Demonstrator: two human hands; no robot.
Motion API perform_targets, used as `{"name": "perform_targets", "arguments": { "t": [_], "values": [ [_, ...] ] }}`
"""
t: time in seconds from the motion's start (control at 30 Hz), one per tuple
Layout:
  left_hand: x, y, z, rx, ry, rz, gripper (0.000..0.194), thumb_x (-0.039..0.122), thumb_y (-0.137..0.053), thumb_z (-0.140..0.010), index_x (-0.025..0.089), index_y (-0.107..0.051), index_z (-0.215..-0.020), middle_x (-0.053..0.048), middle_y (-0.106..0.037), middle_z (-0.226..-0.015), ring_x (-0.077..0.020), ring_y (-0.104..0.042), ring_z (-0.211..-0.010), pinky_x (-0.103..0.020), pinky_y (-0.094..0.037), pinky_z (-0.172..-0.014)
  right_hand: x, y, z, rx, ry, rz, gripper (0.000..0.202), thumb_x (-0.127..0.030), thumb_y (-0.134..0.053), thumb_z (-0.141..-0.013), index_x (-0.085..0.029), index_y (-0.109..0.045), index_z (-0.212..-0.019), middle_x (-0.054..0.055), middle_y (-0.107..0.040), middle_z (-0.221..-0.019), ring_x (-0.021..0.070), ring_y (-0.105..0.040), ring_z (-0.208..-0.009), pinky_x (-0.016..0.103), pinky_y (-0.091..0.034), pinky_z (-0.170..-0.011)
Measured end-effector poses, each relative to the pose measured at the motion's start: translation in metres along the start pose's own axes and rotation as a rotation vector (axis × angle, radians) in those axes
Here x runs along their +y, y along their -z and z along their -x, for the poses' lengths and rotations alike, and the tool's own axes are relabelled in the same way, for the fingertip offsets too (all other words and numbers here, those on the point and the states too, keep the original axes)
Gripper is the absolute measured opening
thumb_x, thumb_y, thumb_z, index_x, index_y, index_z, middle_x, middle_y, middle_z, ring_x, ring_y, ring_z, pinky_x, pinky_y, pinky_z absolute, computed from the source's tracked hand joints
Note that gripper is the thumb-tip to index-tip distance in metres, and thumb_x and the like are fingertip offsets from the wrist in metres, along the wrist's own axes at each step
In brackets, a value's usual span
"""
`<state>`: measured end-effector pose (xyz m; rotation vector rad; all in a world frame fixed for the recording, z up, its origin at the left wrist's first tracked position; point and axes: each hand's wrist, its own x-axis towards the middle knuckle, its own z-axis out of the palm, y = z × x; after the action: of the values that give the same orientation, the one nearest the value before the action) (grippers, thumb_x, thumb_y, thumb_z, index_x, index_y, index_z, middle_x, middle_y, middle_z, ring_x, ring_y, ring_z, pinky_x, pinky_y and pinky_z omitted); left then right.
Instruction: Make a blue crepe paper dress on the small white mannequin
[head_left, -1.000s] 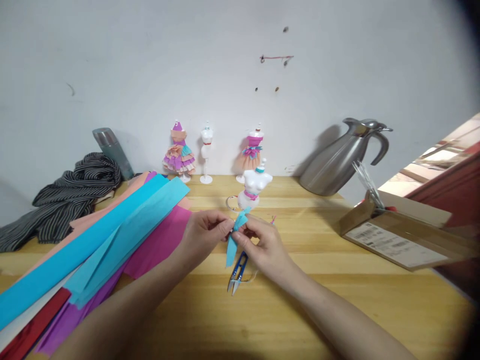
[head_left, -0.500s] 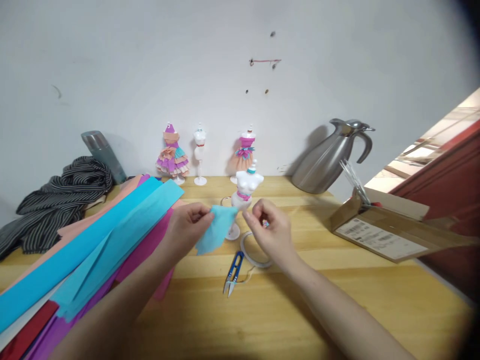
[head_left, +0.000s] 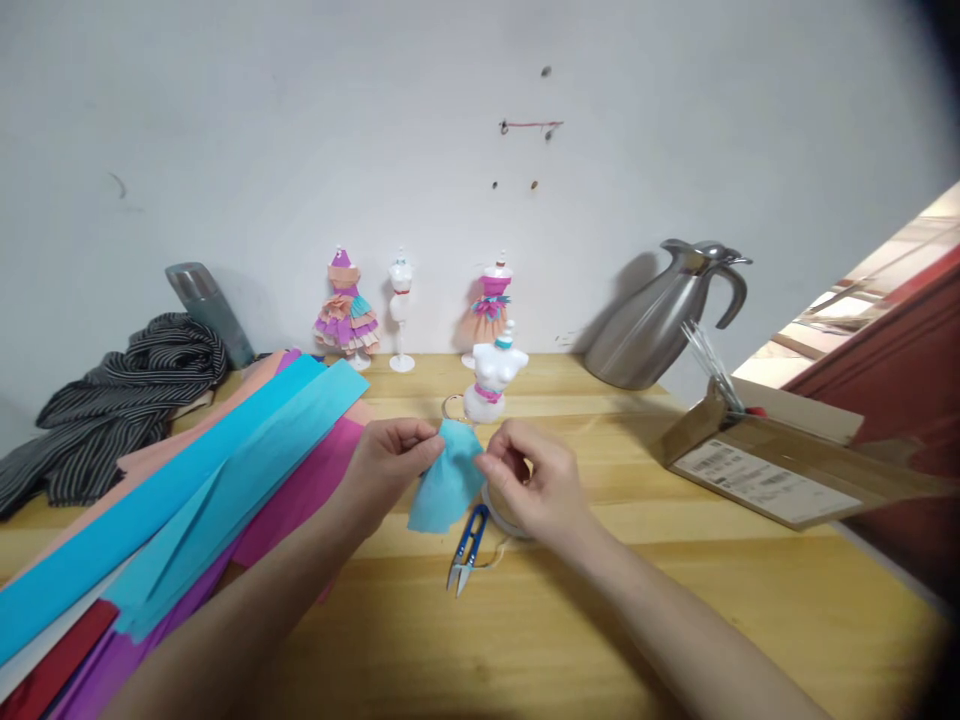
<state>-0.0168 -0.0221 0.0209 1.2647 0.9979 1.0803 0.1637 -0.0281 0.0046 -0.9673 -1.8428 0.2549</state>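
A small piece of light-blue crepe paper, gathered at its top and flaring below, hangs between my hands. My left hand pinches its upper left edge between thumb and fingers. Closed in a pinch too, my right hand has its fingertips at the paper's right edge. Just behind stands a white mini dress form with a pink band at the waist and a teal band at the neck; the paper and my hands hide its lower part. Blue thread snips lie below the paper. A tape roll is partly covered by my right hand.
Long crepe paper strips in several colours cover the left side, near a striped cloth and a bottle. Along the wall stand a ruffled-dress form, a bare form and a pink-topped form. A steel jug and cardboard box are right.
The blue paper has come down and slightly right with my left hand, and its lower part has spread out. My right hand has moved slightly lower, its fingertips now at the paper's side edge.
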Motion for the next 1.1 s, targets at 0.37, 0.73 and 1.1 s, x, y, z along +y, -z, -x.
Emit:
{"name": "perform_targets", "arguments": {
  "t": [0.37, 0.73, 1.1],
  "values": [
    [0.0, -0.006, 0.004, -0.03, -0.089, -0.096, 0.03, 0.036, -0.063, -0.07, 0.014, -0.055, -0.051, 0.003, -0.047, -0.051, -0.0085, -0.04, -0.053, -0.022, -0.035, -0.053, -0.011, -0.003, 0.009, -0.075, 0.242, 0.308, 0.017, -0.028, -0.054, -0.089, -0.018, -0.057, -0.075, 0.002, -0.053, -0.064, 0.0131, -0.048, -0.055, 0.026, -0.037, -0.05],
    [-0.019, -0.006, 0.001, -0.074, -0.103, -0.119, 0.022, 0.031, -0.063, -0.074, 0.014, -0.066, -0.06, -0.001, -0.062, -0.059, -0.0125, -0.055, -0.06, -0.024, -0.046, -0.061, -0.01, -0.008, 0.006, -0.168, 0.03, 0.192, 0.019, -0.018, -0.049, -0.083, -0.02, -0.045, -0.064, 0.0, -0.052, -0.059, 0.0113, -0.046, -0.051, 0.024, -0.036, -0.05],
    [-0.009, -0.01, 0.003, -0.058, -0.022, 0.057, 0.02, 0.032, -0.076, -0.063, 0.013, -0.07, -0.068, -0.004, -0.071, -0.067, -0.0155, -0.064, -0.066, -0.027, -0.051, -0.067, -0.007, -0.003, -0.001, -0.233, -0.074, -0.08, 0.027, -0.02, -0.054, -0.082, -0.019, -0.045, -0.056, -0.003, -0.048, -0.053, 0.0098, -0.044, -0.05, 0.023, -0.035, -0.049]
  ]
}}
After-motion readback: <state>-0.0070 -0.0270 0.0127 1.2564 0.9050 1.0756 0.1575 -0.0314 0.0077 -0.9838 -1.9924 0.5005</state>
